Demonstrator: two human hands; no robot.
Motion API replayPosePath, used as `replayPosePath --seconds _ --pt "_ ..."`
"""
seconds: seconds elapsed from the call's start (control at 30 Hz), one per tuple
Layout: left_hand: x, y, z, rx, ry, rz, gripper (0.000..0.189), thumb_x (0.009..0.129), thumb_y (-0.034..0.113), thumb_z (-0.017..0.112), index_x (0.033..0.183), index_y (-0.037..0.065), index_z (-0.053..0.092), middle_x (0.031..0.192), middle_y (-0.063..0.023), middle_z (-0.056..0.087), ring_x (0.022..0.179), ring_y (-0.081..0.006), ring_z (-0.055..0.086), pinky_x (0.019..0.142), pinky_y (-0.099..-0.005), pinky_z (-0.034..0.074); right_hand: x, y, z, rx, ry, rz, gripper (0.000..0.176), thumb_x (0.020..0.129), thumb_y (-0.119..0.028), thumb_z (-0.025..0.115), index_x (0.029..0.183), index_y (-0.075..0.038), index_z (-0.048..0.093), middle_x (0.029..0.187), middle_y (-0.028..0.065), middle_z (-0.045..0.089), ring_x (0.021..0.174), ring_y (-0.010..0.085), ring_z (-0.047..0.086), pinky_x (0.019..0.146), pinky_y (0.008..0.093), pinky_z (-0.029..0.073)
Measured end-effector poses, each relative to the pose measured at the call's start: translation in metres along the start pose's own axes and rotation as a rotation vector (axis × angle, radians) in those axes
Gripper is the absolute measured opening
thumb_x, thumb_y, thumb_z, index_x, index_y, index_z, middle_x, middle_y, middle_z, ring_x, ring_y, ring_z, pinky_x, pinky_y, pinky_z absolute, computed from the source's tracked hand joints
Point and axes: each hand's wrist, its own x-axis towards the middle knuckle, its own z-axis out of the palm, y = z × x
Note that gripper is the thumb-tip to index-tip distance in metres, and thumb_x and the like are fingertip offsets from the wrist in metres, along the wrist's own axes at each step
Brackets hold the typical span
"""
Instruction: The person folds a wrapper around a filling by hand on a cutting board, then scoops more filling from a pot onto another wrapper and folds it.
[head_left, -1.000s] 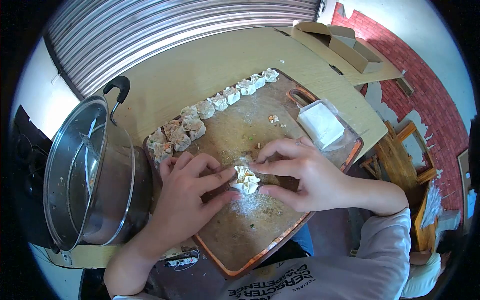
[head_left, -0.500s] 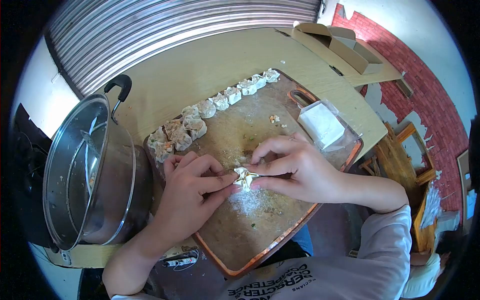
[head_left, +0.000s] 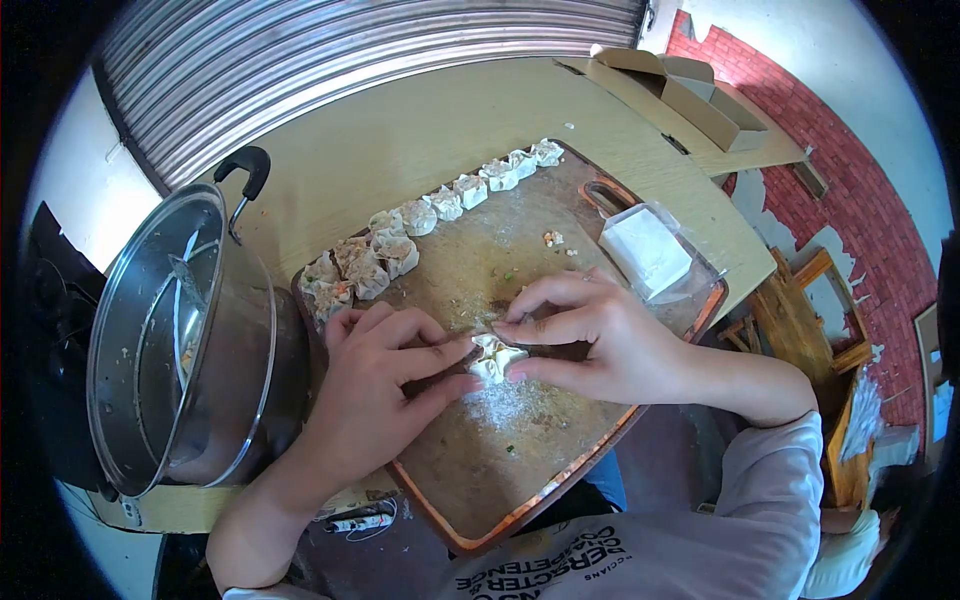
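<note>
**Both hands pinched on one dumpling, mid-board**

Wooden tabletop (head_left: pixel 400 130) carried everything. The lidded steel pot (head_left: pixel 180 330) sat at the left, touching the cutting board (head_left: pixel 540 470), probably so it was within easy reach. The board's near corner overhung the tabletop edge towards the person.

The left hand (head_left: pixel 375 385) lay palm-down on the board, wrist low, with thumb and forefinger stretched right. The right hand (head_left: pixel 600 345) mirrored it from the other side, its fingers arched and the spare ones lifted clear. Both grips were narrow, closed on the dumpling (head_left: pixel 493 358) from opposite sides. My read: this squeezed its pleats together at the top.

The pack of wrappers (head_left: pixel 645 250) sat at the board's right corner, just beyond the right hand. The finished dumplings (head_left: pixel 418 216) ran in a row along the far edge, bunching at the left end, likely parked there to leave the middle free. The held dumpling rested mid-board, just above a flour patch (head_left: pixel 500 405), between the fingertips.
</note>
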Motion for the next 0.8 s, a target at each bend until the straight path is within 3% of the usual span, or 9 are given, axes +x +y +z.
replayPosePath --seconds 0.07,0.4,0.47,0.8 --pt "0.000 -0.005 -0.003 0.017 0.012 0.011 0.021 0.085 0.029 0.083 0.105 0.020 0.084 0.090 0.0049 0.064 0.090 -0.0164 0.057 0.097 -0.0425 0.032 -0.003 0.006 0.002 0.095 0.021 0.020 0.018 0.092 -0.027 0.080 0.106 -0.016 0.082 0.109 -0.0001 0.072 0.102 0.0207 0.068 0.089 0.0403 0.043" --pt "-0.002 0.002 0.002 0.093 0.020 0.044 0.017 0.084 0.029 0.084 0.100 0.024 0.085 0.082 0.0082 0.063 0.084 -0.0155 0.054 0.096 -0.0423 0.032 -0.007 0.002 0.001 -0.008 -0.006 0.016 0.012 0.092 -0.023 0.079 0.101 -0.016 0.082 0.113 -0.0008 0.071 0.101 0.0196 0.069 0.088 0.0404 0.043" --pt "-0.002 0.000 0.004 0.082 0.030 0.043 0.016 0.084 0.028 0.084 0.099 0.024 0.085 0.082 0.0081 0.064 0.084 -0.0154 0.054 0.096 -0.0424 0.032 -0.007 0.005 0.003 0.029 0.020 -0.040 0.017 0.089 -0.020 0.083 0.104 -0.013 0.084 0.111 0.0008 0.073 0.097 0.0190 0.068 0.083 0.0362 0.042" --pt "-0.001 -0.001 0.004 0.062 0.041 0.028 0.019 0.083 0.032 0.085 0.097 0.020 0.084 0.082 0.0076 0.065 0.085 -0.0155 0.055 0.097 -0.0428 0.032 -0.005 0.000 0.000 0.007 -0.003 -0.054 0.020 0.088 -0.017 0.084 0.106 -0.007 0.082 0.113 0.0052 0.071 0.101 0.0226 0.068 0.086 0.0382 0.048"
